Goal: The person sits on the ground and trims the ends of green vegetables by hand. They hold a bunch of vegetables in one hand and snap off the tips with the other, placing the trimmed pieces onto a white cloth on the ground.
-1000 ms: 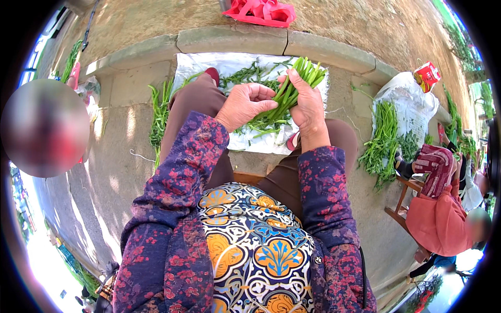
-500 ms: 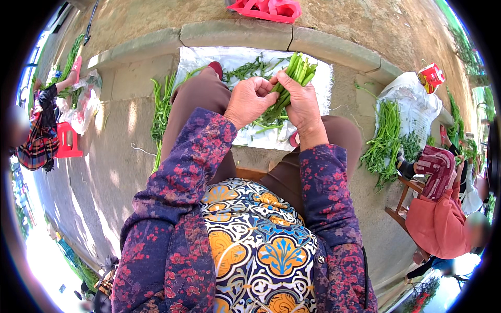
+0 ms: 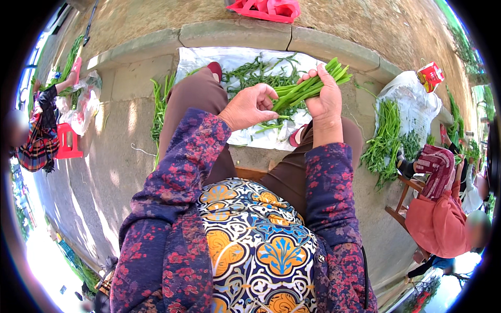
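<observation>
My right hand (image 3: pixel 324 99) grips a bunch of green stalks (image 3: pixel 313 86), the cut ends pointing up and to the right. My left hand (image 3: pixel 249 107) pinches the lower end of the same bunch with its fingertips. Under both hands a white plastic sheet (image 3: pixel 237 57) lies on the concrete, strewn with loose leafy greens (image 3: pixel 255 73). I sit with knees apart, brown trousers and red shoes showing, and purple flowered sleeves reaching up to the hands.
A stone kerb (image 3: pixel 235 34) runs behind the sheet with a red plastic item (image 3: pixel 266 8) above it. More greens lie at left (image 3: pixel 159 104) and in a pile at right (image 3: pixel 386 135). A seated person in pink (image 3: pixel 438 219) works at right; another person (image 3: pixel 36 130) at far left.
The bunch has turned from steep to lying more sideways, tips to the right. My left hand has slid down to its lower end. A person has come into view at far left.
</observation>
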